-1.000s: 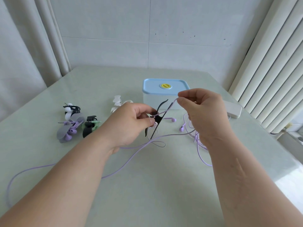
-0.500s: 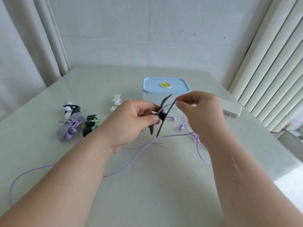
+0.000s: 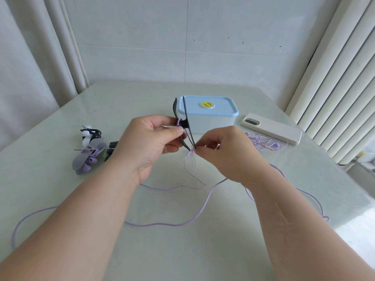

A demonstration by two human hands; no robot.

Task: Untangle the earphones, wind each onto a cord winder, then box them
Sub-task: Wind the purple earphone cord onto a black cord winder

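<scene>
Black cord winder (image 3: 185,124) is up off the table, standing nearly upright in front of the box (image 3: 211,123). Its long axis runs top to bottom, with the lower tips leaning slightly right. The left hand (image 3: 151,138) pinches it at the waist, thumb on top. The right hand (image 3: 225,155) has its fingertips clamped on the purple cable (image 3: 158,225) right at the winder's lower tips. From there the cable snakes across the pale green glossy table (image 3: 182,256). Loose purple earbuds (image 3: 263,141) sit beside a white phone (image 3: 274,129). Wound sets (image 3: 89,159) are parked far left. Behind are a tiled wall (image 3: 223,63), a curtain (image 3: 30,67) left and white slats (image 3: 334,88) right.
</scene>
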